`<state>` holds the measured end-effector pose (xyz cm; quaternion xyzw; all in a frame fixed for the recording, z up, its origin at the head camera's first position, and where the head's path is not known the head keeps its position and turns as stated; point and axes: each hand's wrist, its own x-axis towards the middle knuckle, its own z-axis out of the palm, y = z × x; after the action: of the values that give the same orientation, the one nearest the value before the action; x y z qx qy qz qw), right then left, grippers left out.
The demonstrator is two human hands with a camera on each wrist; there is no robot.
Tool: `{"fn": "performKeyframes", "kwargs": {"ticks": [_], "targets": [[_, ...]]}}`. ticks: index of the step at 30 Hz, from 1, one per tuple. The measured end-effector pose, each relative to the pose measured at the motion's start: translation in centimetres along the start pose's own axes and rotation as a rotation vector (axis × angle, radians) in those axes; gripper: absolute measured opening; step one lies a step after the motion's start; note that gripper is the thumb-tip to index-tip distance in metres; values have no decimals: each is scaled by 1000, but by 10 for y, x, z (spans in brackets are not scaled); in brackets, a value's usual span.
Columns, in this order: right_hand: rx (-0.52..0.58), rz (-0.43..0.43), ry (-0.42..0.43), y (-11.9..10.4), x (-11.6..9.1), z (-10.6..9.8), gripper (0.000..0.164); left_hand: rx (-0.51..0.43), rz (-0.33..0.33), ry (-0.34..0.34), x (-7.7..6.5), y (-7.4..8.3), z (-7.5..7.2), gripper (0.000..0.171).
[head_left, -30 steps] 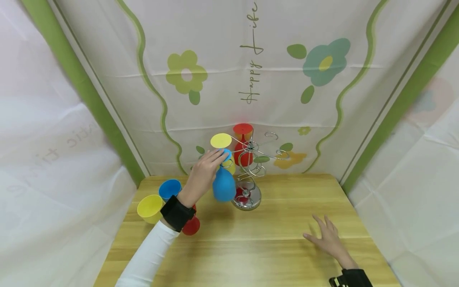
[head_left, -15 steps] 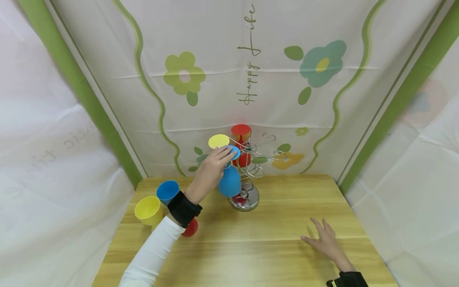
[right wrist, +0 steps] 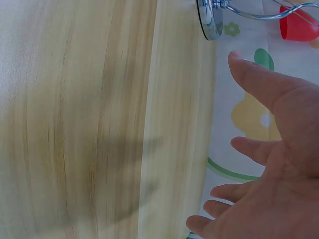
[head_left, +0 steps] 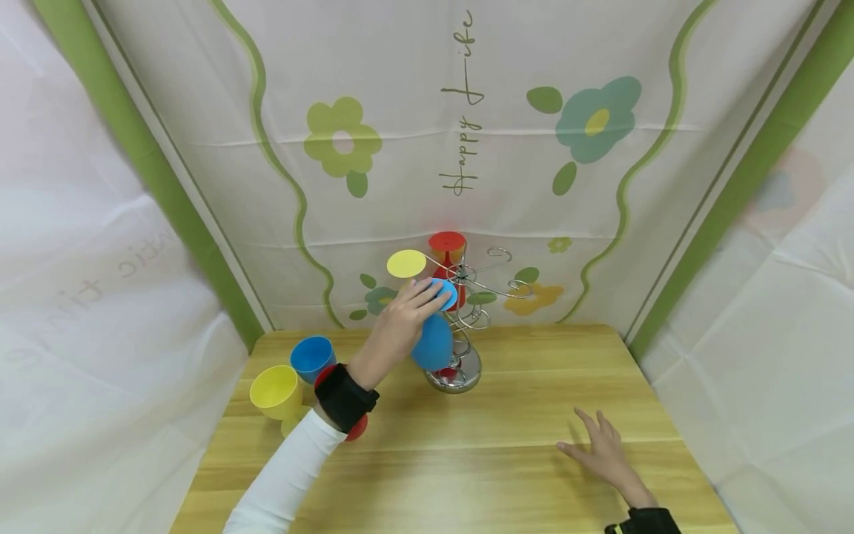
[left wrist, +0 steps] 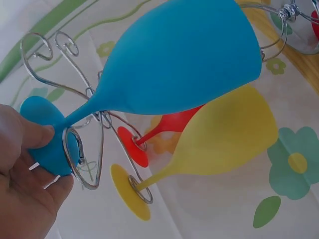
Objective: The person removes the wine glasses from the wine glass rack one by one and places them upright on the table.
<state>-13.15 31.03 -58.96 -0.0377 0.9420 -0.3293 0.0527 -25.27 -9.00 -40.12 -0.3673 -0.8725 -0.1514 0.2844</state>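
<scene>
Blue, matte and probably plastic, the blue goblet (left wrist: 182, 59) hangs bowl-down at the left front of the wire rack (head_left: 470, 374), and your left hand (head_left: 395, 330) has it by the foot. In the left wrist view your thumb lies on one face of that disc and your fingers bear on the other, a pinch at the rim. The stem lies at one of the curled wire loops (left wrist: 94, 186); whether it sits fully inside, you cannot tell from these angles.

Judge the goblet light and fairly stiff, unlikely to shatter but smooth enough to twist in a loose pinch. With the bowl hanging below, most of its weight probably sits away from your fingers, so expect it to swing. The foot looks like the right hold: flat, thin, and leaving the stem free. Squeezing the bowl would likely put your palm among the wires.

A yellow goblet (left wrist: 229, 137) and a red goblet (head_left: 446, 242) hang close by, feet up, so a knock could set them rocking.

Your right hand (head_left: 606, 454) holds nothing, fingers spread, over the wooden table (head_left: 520, 415). Beside your left forearm stand a yellow cup (head_left: 276, 393) and a blue cup (head_left: 312, 359).
</scene>
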Motion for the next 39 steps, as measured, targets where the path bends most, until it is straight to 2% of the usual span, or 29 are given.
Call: {"fn": "performKeyframes", "kwargs": {"ticks": [8, 15, 18, 21, 23, 25, 27, 30, 33, 36, 39], "targets": [[-10, -40, 30, 0, 3, 2, 84, 25, 34, 43, -24, 8, -8, 61], [-47, -22, 5, 2, 3, 0, 85, 108, 36, 142, -53, 14, -14, 58], [-52, -13, -17, 2, 3, 0, 86, 123, 12, 202, -68, 17, -17, 56], [-48, -6, -32, 2, 2, 1, 85, 89, -49, 260, -84, 21, -17, 42], [-51, -11, -25, 2, 1, 3, 86, 60, -114, 287, -96, 25, -15, 33], [-48, -30, -5, 2, 0, 6, 87, 0, -198, 301, -110, 29, -10, 37], [-45, -64, 29, 3, 0, 9, 90, -96, -306, 298, -124, 34, -3, 35], [-5, -106, 70, 6, 1, 12, 98, -299, -492, 282, -142, 39, 11, 19], [39, -129, 136, 5, 7, 15, 109, -546, -711, 224, -158, 43, 22, 12], [102, -88, 187, -2, 12, 15, 120, -759, -904, 133, -171, 44, 30, 17], [196, -23, 195, -10, 14, 13, 127, -902, -1036, 61, -181, 44, 35, 29]]}}
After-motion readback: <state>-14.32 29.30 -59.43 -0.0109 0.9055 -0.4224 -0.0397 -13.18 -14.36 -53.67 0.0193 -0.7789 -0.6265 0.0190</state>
